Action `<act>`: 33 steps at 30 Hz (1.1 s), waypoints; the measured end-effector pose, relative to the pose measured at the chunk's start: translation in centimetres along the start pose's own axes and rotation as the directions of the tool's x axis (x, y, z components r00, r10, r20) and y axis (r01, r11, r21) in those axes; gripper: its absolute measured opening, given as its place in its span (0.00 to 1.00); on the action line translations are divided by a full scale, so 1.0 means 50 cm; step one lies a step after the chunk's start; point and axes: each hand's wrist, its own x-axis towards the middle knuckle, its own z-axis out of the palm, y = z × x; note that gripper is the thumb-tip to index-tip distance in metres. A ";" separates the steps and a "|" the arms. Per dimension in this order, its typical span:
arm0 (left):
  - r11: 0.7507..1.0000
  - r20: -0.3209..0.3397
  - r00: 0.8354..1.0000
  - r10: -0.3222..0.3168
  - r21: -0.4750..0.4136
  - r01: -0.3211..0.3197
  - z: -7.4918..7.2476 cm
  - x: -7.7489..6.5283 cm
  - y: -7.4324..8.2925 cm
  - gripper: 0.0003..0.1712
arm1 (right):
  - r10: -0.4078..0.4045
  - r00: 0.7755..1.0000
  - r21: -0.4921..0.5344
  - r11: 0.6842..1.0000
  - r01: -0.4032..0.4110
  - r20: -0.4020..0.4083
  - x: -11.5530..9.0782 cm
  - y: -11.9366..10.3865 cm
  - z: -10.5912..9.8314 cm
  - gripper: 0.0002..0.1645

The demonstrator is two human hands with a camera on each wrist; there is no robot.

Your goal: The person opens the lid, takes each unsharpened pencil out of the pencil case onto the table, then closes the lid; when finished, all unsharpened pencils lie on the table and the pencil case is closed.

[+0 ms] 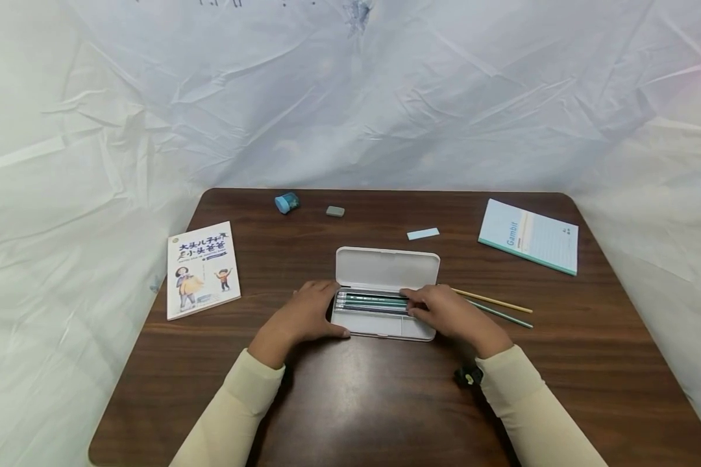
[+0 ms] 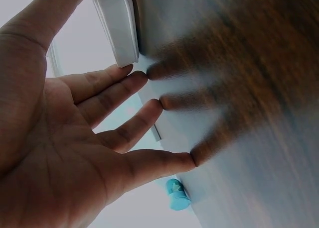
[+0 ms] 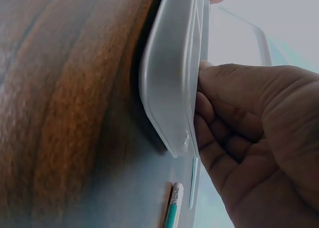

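A white pencil case (image 1: 374, 326) stands with its lid raised in the middle of the table. Several dark and green pencils (image 1: 365, 300) lie side by side in it. My left hand (image 1: 308, 314) is at the case's left end, fingers straight and spread; in the left wrist view its fingertips meet the tabletop. Into the case's right part reaches my right hand (image 1: 444, 312), its curled fingers and thumb around the pencils' right ends. In the right wrist view the case wall hides the fingertips. Beside that hand lie a yellow pencil (image 1: 496, 301) and a green pencil (image 1: 505, 315).
Behind the case are a blue pencil sharpener (image 1: 287, 202), a grey eraser (image 1: 335, 211) and a light blue strip (image 1: 423, 234). A picture book (image 1: 203, 272) lies at the left, a light blue notebook (image 1: 528, 237) at the right. White sheeting surrounds the wooden table (image 1: 385, 402).
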 end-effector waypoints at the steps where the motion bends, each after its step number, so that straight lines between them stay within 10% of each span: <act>1: 1.000 0.001 1.000 0.000 0.000 0.000 0.000 0.000 0.001 0.60 | -0.002 1.000 -0.004 1.000 0.002 -0.001 0.001 0.001 0.001 0.27; 33: 1.000 0.013 1.000 -0.012 0.009 0.012 -0.003 -0.002 0.005 0.61 | -0.152 0.984 -0.180 0.975 0.133 -0.097 -0.006 0.003 0.022 0.24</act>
